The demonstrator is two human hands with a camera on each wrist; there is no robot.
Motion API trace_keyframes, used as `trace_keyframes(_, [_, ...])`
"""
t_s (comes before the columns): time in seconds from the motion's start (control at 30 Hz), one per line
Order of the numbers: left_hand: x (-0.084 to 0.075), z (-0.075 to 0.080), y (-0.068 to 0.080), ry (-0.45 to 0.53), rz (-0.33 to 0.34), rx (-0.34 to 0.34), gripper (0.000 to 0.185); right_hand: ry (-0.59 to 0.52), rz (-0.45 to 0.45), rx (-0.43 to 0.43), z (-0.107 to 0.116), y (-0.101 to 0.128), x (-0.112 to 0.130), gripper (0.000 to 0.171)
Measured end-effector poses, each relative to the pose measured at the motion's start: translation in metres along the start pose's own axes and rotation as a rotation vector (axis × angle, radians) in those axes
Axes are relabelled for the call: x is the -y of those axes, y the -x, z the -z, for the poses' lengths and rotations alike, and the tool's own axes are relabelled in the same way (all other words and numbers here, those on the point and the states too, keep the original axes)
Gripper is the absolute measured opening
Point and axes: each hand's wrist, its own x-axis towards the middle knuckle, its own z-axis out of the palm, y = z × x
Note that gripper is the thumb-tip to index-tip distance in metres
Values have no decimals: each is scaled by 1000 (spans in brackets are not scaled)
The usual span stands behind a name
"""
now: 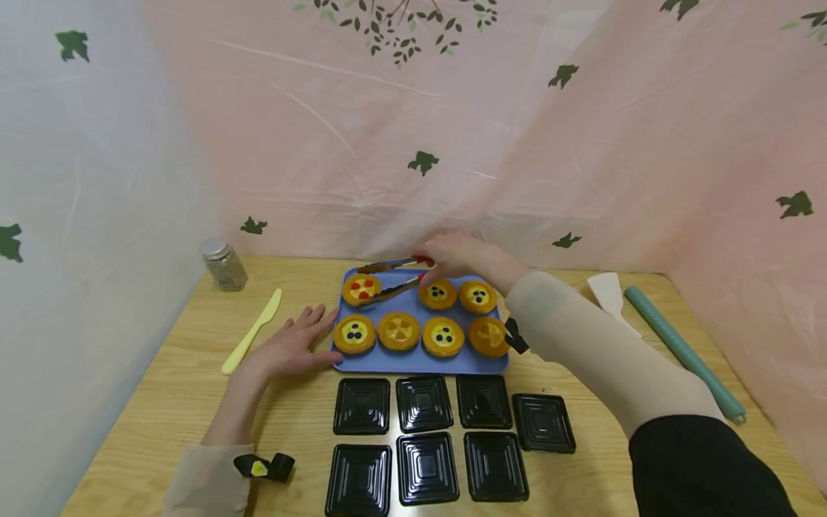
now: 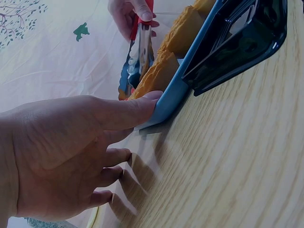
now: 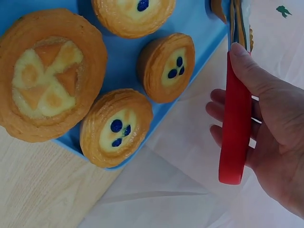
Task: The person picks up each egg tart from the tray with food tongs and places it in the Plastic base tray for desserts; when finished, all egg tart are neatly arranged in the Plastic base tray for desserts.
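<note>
Right hand [image 1: 461, 257]: grip is clamping on the red handles of the tongs [image 1: 402, 286], above the far side of the blue tray [image 1: 413, 367]. The tongs' arms are standing apart and pointing left, one running past the far side of the red-dotted tart [image 1: 362, 289], the other crossing its near side; contact between tongs and tart, cannot tell. The tart is sitting in the tray's far left corner.

Left hand [image 1: 293, 345]: grip is holding nothing, fingers lying spread and apart; the thumb is touching the tray's left edge.

Six more tarts are sitting on the tray: two blue-dotted ones [image 1: 478, 296] at the far right; along the near row, blue-dotted and orange-topped ones [image 1: 398, 331] are alternating.

Seven black square containers [image 1: 424, 404] are lying on the bench [image 1: 161, 402] in front of the tray. A yellow knife [image 1: 252, 334] and a jar [image 1: 224, 266] are resting at left; a white spatula [image 1: 607, 293] and a green rolling pin [image 1: 685, 352] at right.
</note>
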Motion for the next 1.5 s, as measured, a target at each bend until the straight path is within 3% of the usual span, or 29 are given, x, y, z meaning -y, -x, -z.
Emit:
trace_keyframes(0.43, [0, 0, 0, 8, 9, 6, 89, 16, 5, -57, -10, 1, -4, 54])
trace_keyframes(1.07, [1, 0, 0, 3, 6, 3, 90, -47, -23, -138, -21, 12, -3, 50])
trace_keyframes(1.33, [-2, 1, 0, 1, 13, 1, 89, -135, -40, -214, -14, 34, -9, 30])
trace_keyframes(1.5, [-1, 2, 1, 1, 8, -1, 90, -151, -36, -278, -15, 55, -7, 36])
